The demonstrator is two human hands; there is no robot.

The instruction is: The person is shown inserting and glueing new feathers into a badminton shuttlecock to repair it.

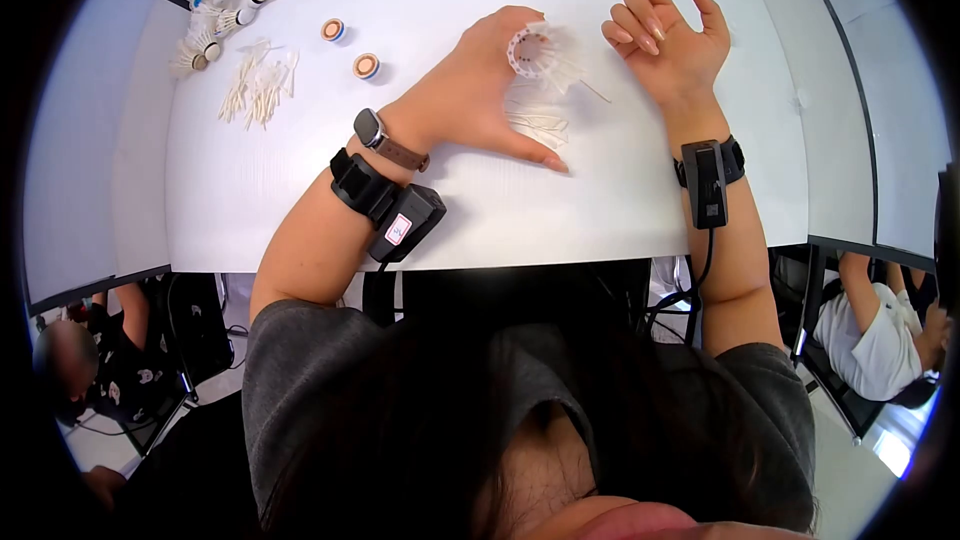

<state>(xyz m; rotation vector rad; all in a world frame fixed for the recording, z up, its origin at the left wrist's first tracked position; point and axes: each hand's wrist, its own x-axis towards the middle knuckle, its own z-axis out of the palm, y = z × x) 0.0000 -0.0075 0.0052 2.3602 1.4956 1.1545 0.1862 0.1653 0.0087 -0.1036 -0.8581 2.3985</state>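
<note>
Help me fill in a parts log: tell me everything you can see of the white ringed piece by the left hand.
The white ringed piece looks like a shuttlecock skirt: a pale ring edged with small dark spots or holes, with translucent vanes spreading toward the picture's right. Plastic or feather, I can't tell. Its open ring faces the camera, showing no cork. The left hand overlaps its upper left, thumb apart; exact contact is unclear.

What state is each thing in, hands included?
Left hand: thumb spread, fingertips partly hidden
Right hand: raised, fingers loosely curled
White ringed piece: beside left hand, hold unclear
White slivers: loose, in two heaps
Shuttlecocks: clustered
Two round pieces: tan faces up, apart
Watch: strapped on, screen dark
Black devices: strapped on
</note>
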